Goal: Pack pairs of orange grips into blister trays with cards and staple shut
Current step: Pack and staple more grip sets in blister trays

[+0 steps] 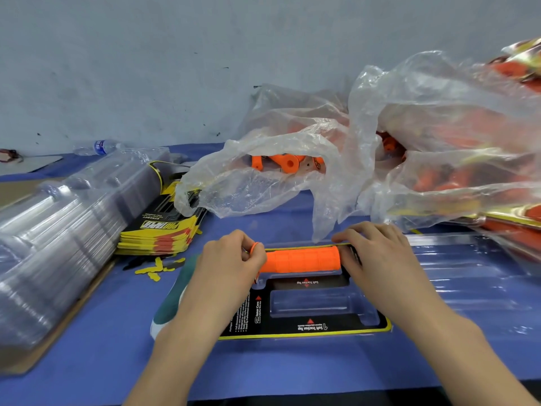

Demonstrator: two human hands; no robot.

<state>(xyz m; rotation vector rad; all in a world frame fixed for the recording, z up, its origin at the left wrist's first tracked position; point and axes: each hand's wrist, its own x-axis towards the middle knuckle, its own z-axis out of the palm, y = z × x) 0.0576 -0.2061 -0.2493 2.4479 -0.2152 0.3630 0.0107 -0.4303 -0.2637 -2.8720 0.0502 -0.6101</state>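
the orange handle [304,259] is set in the far recess of the clear tray [468,276], which is laid open near the front edge of the bench [87,317] with a printed card [307,328] fitted in it. its flanged end is pinched by the left grip [225,259], and its other end is covered by the curled fingers of the right grip [377,253], probably so that both ends are pressed home evenly. the near recess [316,306] is left unfilled for a second handle. more are kept in the plastic bag [263,183] toward the back edge.
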